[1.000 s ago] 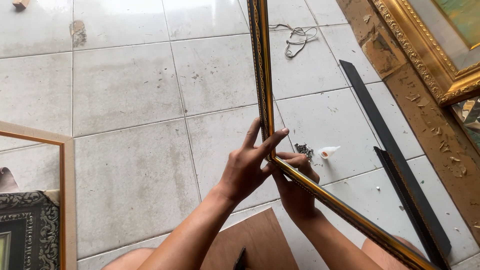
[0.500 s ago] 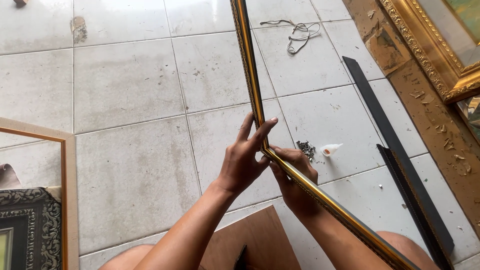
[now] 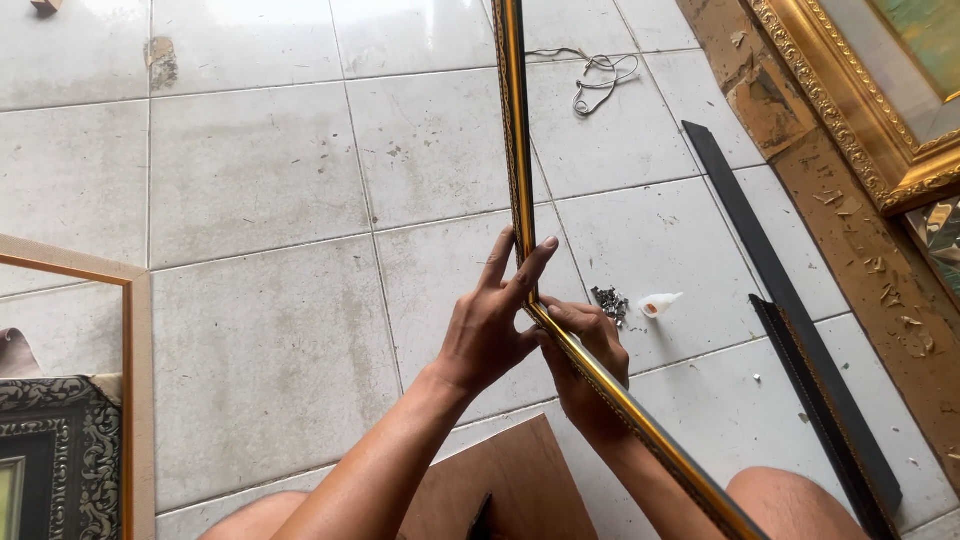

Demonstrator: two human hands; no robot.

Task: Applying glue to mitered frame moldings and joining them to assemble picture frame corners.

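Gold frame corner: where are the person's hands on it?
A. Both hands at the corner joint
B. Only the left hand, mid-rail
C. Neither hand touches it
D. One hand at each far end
A: the left hand and right hand both press the gold frame at its corner joint.

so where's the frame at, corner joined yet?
Done: two gold moulding strips meet at a corner. In hand: left hand and right hand press that corner together. Left: black strips lie unused on the floor, beside small fasteners and a glue bottle.
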